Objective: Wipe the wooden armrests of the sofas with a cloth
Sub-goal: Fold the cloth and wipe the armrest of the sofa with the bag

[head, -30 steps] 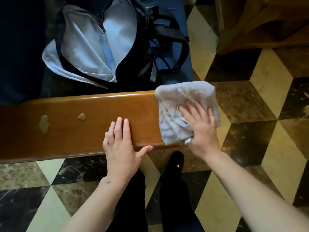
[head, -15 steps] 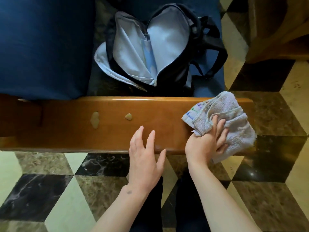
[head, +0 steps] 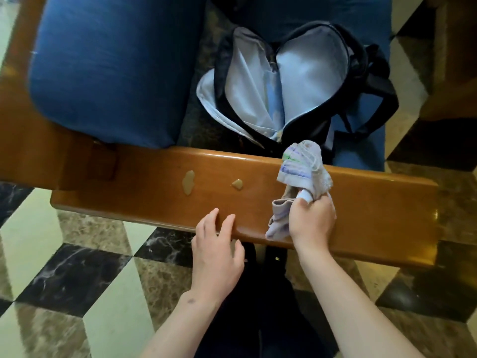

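A glossy wooden armrest (head: 374,210) runs across the middle of the view. Two pale chipped spots (head: 188,180) mark its top left of centre. My right hand (head: 311,220) is shut on a bunched pale grey cloth (head: 302,169) with coloured stripes, holding it on the armrest right of centre. My left hand (head: 215,251) rests with spread fingers on the armrest's near edge, holding nothing.
Behind the armrest lies the blue sofa seat with a blue cushion (head: 111,65) and an unzipped black backpack (head: 291,81) with pale lining. The floor (head: 72,267) is patterned marble tile. More wooden furniture (head: 454,60) stands at the far right. My dark-trousered legs are below.
My right hand gathered the flat cloth into a bunch and moved it left, from the armrest's end toward its middle. My left hand slid back to the near edge. The view shifted left.
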A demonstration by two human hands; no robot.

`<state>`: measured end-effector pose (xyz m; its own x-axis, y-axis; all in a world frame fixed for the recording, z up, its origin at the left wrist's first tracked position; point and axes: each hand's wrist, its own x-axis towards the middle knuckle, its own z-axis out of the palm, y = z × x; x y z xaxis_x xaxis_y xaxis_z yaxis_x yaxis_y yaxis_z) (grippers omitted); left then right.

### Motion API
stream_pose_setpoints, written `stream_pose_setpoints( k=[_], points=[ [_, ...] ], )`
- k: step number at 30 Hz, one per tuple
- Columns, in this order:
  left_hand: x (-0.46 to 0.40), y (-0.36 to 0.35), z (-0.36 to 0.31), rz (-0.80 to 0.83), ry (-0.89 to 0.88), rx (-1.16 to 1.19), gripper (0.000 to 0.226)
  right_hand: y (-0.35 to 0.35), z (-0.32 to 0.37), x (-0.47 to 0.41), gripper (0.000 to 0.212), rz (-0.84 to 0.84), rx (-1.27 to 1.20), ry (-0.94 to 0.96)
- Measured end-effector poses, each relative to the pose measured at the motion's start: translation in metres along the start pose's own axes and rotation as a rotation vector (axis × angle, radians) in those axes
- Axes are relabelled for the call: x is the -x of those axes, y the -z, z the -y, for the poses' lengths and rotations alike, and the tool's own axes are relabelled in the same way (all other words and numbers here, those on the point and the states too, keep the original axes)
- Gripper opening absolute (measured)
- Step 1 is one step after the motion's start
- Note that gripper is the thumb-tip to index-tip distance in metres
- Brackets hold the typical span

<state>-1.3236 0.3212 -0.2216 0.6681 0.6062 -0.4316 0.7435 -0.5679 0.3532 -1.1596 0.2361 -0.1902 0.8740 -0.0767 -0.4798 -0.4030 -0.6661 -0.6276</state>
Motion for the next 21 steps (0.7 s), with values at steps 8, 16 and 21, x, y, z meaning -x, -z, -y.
stream_pose_setpoints(
  k=[8, 16, 21],
  points=[
    [-0.01, 0.014, 0.022, -0.12, 0.046, 0.158, 0.037, -0.007, 0.004, 0.003, 0.018, 0.069, -0.15, 0.065],
    [-0.039, 0.046, 0.074, -0.216, 0.114, 0.081, 0.056, -0.047, -0.002, 0.031, 0.067, 0.098, 0.012, 0.222],
    [-0.059, 0.052, 0.098, -0.125, 0.076, 0.119, 0.081, -0.07, 0.001, 0.037, 0.045, 0.072, 0.062, 0.133]
  ],
)
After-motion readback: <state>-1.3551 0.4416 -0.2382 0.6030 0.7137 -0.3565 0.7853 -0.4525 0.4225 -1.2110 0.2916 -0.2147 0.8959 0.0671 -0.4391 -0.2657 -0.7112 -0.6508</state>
